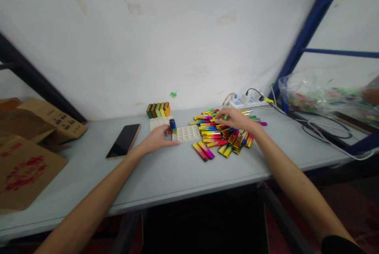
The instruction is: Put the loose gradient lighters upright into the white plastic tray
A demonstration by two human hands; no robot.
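Looking at my feed, the blue tube point(173, 126) stands upright at the left end of the pale tray point(189, 133), right by my left hand point(158, 139); can't tell if it's gripped. My right hand point(237, 119) is the nearer one to the shiny pile point(209, 128) on the right, mostly lying flat, left-to-right. Fingers bunched, can't tell if they've pinched anything.

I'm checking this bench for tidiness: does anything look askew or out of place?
The shiny coloured pieces around the right hand lie loose at mixed angles, unlike the bundle standing in rows by the wall. A green scribble also marks that pale wall.
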